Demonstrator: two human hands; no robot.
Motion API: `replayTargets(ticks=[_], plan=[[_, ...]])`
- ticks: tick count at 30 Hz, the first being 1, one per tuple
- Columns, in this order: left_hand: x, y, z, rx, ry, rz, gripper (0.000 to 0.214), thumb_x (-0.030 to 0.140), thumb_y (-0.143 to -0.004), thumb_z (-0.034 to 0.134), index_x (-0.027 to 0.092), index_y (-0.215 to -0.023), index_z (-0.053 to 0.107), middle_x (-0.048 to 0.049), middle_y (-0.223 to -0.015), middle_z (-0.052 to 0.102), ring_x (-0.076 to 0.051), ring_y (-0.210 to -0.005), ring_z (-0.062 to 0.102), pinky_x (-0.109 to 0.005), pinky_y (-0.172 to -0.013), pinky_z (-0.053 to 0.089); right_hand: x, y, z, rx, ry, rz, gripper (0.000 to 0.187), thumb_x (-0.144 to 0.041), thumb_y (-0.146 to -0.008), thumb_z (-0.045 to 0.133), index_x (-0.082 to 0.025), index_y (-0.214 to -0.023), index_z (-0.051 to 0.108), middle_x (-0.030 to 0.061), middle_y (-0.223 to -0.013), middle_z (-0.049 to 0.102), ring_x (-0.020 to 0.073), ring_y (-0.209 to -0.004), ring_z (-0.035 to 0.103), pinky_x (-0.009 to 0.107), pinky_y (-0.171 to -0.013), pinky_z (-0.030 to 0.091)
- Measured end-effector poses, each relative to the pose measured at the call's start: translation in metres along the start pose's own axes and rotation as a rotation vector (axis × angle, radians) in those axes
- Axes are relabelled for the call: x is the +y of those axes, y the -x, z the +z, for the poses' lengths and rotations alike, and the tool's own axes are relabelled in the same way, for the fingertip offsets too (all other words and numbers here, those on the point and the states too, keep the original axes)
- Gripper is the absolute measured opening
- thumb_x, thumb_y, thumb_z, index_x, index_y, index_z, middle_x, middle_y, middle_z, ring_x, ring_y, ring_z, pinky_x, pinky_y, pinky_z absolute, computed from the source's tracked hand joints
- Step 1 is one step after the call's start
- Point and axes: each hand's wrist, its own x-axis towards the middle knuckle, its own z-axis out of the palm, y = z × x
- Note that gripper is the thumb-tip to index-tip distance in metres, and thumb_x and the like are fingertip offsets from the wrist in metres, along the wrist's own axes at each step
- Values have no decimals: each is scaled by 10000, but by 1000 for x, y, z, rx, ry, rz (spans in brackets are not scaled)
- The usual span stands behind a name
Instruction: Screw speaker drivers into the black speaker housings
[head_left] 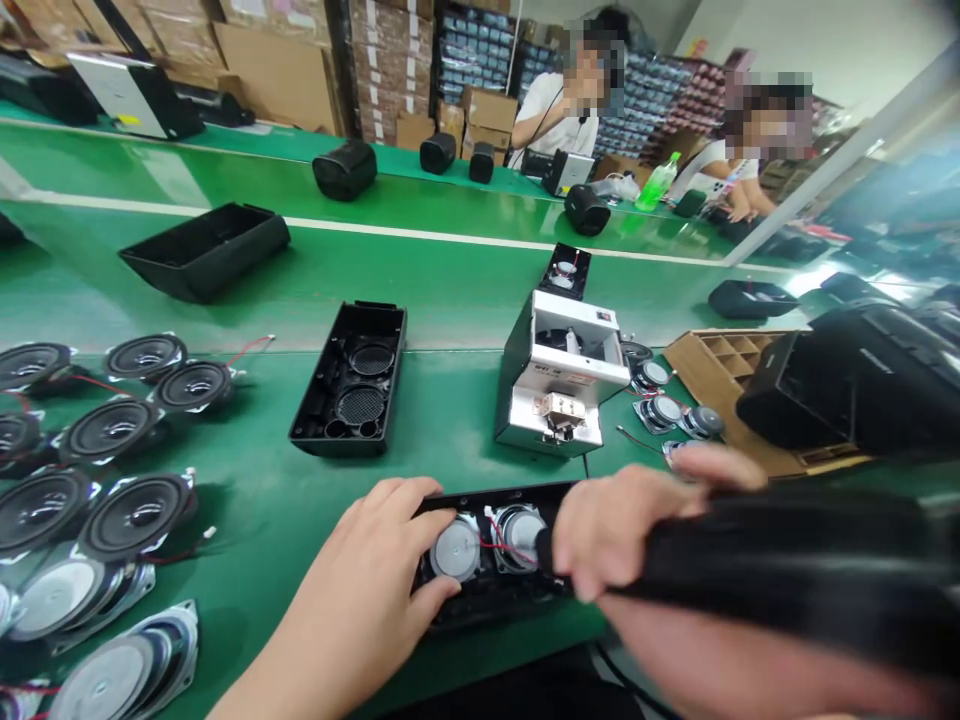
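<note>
A black plastic speaker housing [491, 555] lies open on the green bench directly in front of me. Two round speaker drivers with silver backs sit inside it, the left one [455, 549] and the right one [520, 533], with thin red wire [501, 547] running between them. My left hand [371, 570] grips the housing, its fingers spread over the left driver. My right hand [622, 530] is shut around a black electric screwdriver [780, 570], whose tip reaches the right driver's edge. The tip's exact contact is hidden.
A white-and-black screw feeder [559, 375] stands just ahead. Several loose speaker drivers [135, 520] lie at the left, beside an open black housing [349, 380]. A cardboard divider tray [739, 375] and a black housing [847, 390] sit at the right. Two co-workers [562, 110] sit across the bench.
</note>
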Motion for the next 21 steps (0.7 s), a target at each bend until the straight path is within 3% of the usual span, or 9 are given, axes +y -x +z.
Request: replayTargets(ticks=[3,8,12,21], plan=[[-6,-1,3,30,-1,19,420,233,-819,877,330,-1218,793,-73,-1411,718,-386,-1291,687,-622,-1071,604,-17,-52,-23,187,32,-204,623,-855,-933,605,-314,-1210,742,-16,-637,664,209,-469,579,380,-448,534],[-11,-2,3,54,-12,45,394,281,-847,833,346,-1233,786,-62,-1426,712,-379,-1267,704,-592,-1041,618,9,-108,-42,279,180,-342,614,-860,-902,637,-265,-1046,690,-56,-550,595,178,-358,513,309,-270,378],[-10,-3,2,51,-14,47,370,286,-863,811,354,-1226,789,-57,-1413,717,-368,-1244,713,-572,-1024,622,25,-110,-45,256,172,-354,611,-864,-911,621,-271,-1049,680,-55,-552,585,182,-355,505,319,-263,354],[-10,-3,0,23,-16,29,380,284,-874,805,345,-1248,786,-71,-1428,707,-360,-1250,704,-568,-1040,617,26,-107,-46,255,186,-381,582,-838,-935,602,-271,-1035,691,-59,-530,557,187,-344,514,318,-262,360]])
